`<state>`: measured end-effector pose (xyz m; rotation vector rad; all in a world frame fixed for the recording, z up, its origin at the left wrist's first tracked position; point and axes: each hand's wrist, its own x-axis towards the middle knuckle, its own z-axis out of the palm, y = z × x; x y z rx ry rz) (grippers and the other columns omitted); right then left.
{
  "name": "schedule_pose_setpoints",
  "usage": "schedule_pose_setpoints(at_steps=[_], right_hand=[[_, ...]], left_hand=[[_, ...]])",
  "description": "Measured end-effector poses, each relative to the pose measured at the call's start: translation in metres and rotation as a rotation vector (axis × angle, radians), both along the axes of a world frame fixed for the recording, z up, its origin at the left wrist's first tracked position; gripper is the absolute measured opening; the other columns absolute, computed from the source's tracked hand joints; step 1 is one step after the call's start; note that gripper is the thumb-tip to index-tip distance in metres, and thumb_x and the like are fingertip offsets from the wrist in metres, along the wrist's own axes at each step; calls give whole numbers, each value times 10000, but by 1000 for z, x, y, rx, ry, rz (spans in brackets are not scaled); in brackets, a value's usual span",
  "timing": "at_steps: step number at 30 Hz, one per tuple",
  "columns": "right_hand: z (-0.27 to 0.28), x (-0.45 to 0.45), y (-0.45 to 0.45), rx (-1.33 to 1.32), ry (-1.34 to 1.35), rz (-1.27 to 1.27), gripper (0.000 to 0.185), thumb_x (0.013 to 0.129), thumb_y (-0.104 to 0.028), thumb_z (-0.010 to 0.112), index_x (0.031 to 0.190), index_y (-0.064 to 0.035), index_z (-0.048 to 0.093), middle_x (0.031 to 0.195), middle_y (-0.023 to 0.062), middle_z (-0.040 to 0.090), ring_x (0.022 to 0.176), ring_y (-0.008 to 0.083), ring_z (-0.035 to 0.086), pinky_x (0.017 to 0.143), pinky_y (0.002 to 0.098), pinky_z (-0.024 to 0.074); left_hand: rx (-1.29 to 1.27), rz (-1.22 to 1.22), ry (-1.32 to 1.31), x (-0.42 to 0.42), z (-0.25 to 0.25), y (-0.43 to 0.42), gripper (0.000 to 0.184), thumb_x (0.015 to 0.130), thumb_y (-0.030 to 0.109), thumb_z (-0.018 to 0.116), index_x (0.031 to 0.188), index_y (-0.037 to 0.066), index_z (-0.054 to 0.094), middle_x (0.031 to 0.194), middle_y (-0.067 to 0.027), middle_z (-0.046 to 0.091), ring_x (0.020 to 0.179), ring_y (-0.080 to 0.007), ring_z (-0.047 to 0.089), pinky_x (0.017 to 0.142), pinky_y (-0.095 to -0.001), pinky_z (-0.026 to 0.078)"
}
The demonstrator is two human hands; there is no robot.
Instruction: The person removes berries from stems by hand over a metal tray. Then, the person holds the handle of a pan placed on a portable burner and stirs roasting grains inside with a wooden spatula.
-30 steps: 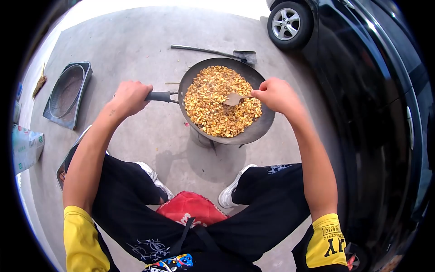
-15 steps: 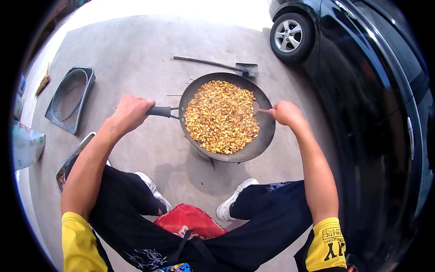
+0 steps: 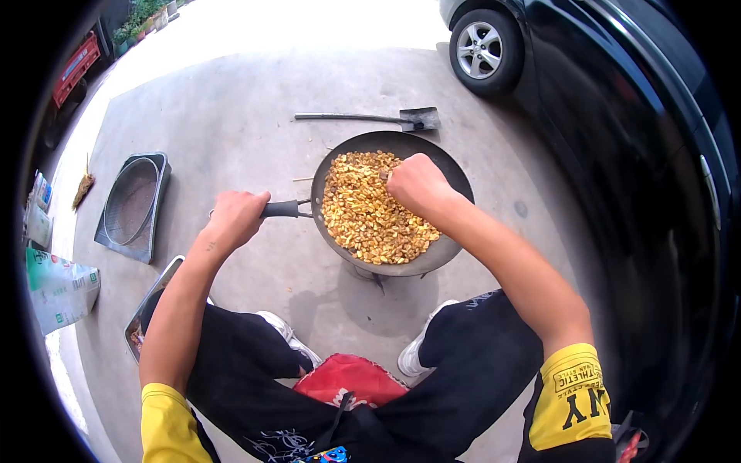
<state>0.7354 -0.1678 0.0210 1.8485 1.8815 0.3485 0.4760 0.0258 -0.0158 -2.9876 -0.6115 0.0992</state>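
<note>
A dark round pan (image 3: 444, 251) sits on a low stove between my feet, with many yellow-brown kernels or pieces (image 3: 363, 208) spread in it. My left hand (image 3: 238, 216) is closed around the end of the pan's black handle (image 3: 282, 209). Over the upper right part of the pieces is my right hand (image 3: 417, 185), its fingers closed. The wooden spatula seen in the earlier frames is now almost wholly hidden by that hand.
Beyond the pan lies a shovel (image 3: 417, 118). A black car (image 3: 617, 193) stands on the right. At the left are a tray (image 3: 147, 251) with a round sieve, a second tray (image 3: 133, 324), a plastic bag (image 3: 65, 289) and a small brush (image 3: 83, 189).
My right hand has moved from the pan's right edge leftward over the pieces. My left hand keeps its hold on the handle. The view has shifted, showing more of the far left.
</note>
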Motion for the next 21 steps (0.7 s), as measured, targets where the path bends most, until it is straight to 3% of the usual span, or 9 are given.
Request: schedule_pose_setpoints(at_steps=[4,7,10,12,14,15,18,19,21], right_hand=[[1,-13,-34,6,-35,47,148,778,-179,615,666,-168,712,684,14,682,677,172,672,579,328,467],[5,-30,-68,15,-84,69,57,762,-146,581,727,-107,603,645,22,636,609,175,622,624,306,408],[10,-43,-97,38,-49,23,48,757,-144,588,729,-109,605,652,21,638,609,176,622,635,296,398],[13,-53,-109,62,-9,-33,37,749,-136,609,747,-102,624,684,43,659,677,198,659,639,325,450],[21,-63,-117,28,94,-337,91,756,-123,629,754,-129,721,747,42,694,775,216,695,653,343,513],[26,-65,-118,20,198,-417,110,757,-100,634,814,-95,728,826,91,707,843,258,700,678,370,543],[27,-64,-125,188,356,-526,144,769,-88,629,876,-73,725,904,132,707,864,286,696,708,400,546],[31,-62,-124,165,422,-558,142,822,-158,598,900,-80,687,905,164,689,852,332,679,724,443,546],[40,-65,-123,193,509,-631,162,804,-127,614,927,-60,697,964,164,689,902,325,679,754,430,547]], left_hand=[[-15,11,-23,-1,-4,3,120,818,149,623,863,57,559,720,-141,629,706,-359,625,637,-472,478],[-21,9,-12,1,-7,1,160,816,173,651,876,52,563,769,-138,636,757,-345,632,668,-459,494],[8,7,43,4,2,-4,196,813,201,672,915,61,581,851,-129,639,844,-322,633,708,-442,507],[40,1,87,3,7,-13,216,812,216,680,941,67,592,898,-124,638,894,-311,628,732,-434,510],[75,-25,17,6,14,-31,249,817,223,682,1003,75,607,959,-123,629,958,-301,609,782,-428,500],[53,-35,-7,6,24,-46,273,825,230,677,1037,73,609,986,-124,621,985,-306,598,824,-424,483],[21,-96,-87,1,38,-79,289,840,238,664,1070,74,606,996,-127,616,995,-313,591,843,-428,477],[4,-110,-100,-4,45,-91,299,857,248,652,1098,79,602,1015,-136,613,1004,-321,586,854,-435,473],[-76,-128,-107,-15,58,-111,350,862,258,654,1153,75,587,1073,-146,619,1034,-336,587,865,-441,484]])
